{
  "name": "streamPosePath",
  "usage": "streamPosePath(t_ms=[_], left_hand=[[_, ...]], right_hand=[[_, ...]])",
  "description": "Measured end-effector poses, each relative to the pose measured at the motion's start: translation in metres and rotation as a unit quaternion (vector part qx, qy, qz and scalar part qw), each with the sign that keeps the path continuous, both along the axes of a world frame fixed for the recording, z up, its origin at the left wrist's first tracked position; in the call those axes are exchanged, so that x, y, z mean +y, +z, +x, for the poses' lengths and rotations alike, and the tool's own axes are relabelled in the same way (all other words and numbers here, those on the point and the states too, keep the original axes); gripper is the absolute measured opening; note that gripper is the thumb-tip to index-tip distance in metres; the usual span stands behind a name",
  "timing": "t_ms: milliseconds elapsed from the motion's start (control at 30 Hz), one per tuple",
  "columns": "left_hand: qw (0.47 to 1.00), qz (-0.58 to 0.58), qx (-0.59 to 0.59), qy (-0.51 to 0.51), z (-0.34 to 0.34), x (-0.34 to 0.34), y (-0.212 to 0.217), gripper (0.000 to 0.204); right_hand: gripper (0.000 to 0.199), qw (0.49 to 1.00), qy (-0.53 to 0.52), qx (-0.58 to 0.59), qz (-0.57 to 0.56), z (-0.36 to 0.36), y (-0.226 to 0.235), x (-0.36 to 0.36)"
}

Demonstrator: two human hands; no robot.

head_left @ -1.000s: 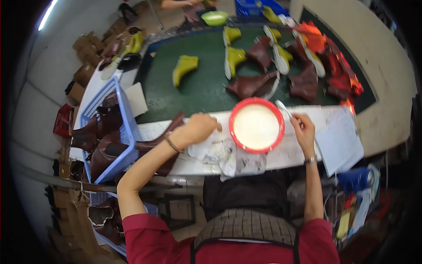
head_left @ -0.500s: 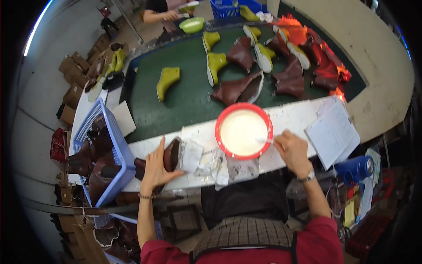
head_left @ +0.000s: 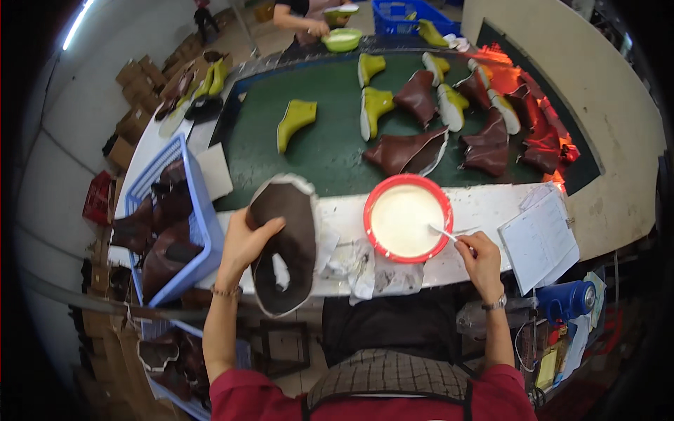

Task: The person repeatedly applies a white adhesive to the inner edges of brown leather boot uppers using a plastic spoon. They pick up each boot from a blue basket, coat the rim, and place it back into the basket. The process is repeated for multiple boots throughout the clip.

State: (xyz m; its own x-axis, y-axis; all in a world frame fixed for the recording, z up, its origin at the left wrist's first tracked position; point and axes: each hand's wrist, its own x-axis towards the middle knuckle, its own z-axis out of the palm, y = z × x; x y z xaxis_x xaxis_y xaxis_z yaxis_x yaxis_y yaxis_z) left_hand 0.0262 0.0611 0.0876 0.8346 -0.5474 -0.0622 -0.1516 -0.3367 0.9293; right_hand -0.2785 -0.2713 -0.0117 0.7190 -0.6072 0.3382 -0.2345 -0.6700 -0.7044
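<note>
Head view: I've got left hand (head_left: pixel 246 242) clamped on dark leather upper (head_left: pixel 295 242), over counter (head_left: pixel 484 200), long axis near-to-far, left of red bowl (head_left: pixel 368 221); right hand (head_left: pixel 481 266), bowl's right, pinches slim white tool (head_left: pixel 444 232).

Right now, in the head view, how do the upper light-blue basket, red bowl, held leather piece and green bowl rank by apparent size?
1. Upper light-blue basket
2. Leather piece and red bowl, unranked: the piece is longer but narrower, perhaps nearer the camera
3. Green bowl
</note>
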Motion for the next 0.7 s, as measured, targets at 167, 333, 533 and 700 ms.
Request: streamPosePath(t_ms=[167, 333, 533, 700], left_hand=[[0.987, 0.014, 0.103, -0.122, -0.025, -0.032, 0.014, 0.029], [0.952, 0.144, 0.095, -0.251, -0.039, -0.058, 0.022, 0.029], [0.954, 0.105, 0.071, -0.272, -0.042, -0.069, 0.044, 0.028], [0.989, -0.044, 0.086, -0.112, -0.041, -0.058, 0.032, 0.023]], right_hand=[[0.014, 0.996, 0.007, -0.082, 0.029, 0.020, 0.026, 0.009], [0.015, 0.974, 0.170, -0.147, -0.014, 0.066, 0.071, 0.022], [0.015, 0.966, 0.189, -0.142, -0.103, 0.088, 0.072, 0.009], [0.016, 0.972, 0.158, -0.157, -0.071, 0.086, 0.059, 0.028]])
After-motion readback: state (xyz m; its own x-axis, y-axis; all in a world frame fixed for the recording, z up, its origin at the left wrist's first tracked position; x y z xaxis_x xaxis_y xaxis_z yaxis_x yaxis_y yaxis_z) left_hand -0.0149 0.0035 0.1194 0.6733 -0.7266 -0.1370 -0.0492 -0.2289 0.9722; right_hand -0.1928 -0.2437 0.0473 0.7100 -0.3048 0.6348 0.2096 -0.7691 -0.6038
